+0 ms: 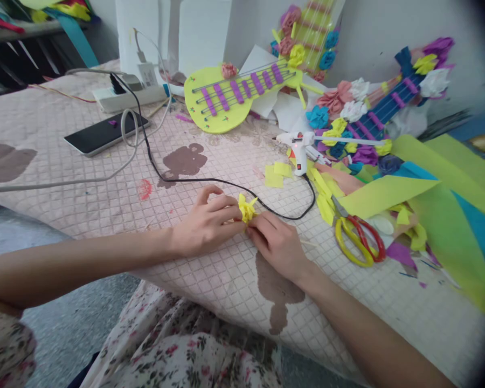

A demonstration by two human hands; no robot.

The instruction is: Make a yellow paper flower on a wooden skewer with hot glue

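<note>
Between my two hands is a small yellow crepe-paper flower, just above the quilted tablecloth. My left hand grips its left side, fingers bent and closed on it. On the other side, my right hand pinches the flower's base, its fingertips pressed together. A thin pale stick pokes out to the right from behind my right hand; whether it joins the flower is hidden. The black cord of a white glue gun curves just beyond my hands. Scissors with red and yellow handles lie right of my right hand.
A yellow paper guitar and a blue one with paper flowers rest at the back. Yellow, green and blue paper sheets heap up at right. A phone and a power strip with cables lie at left.
</note>
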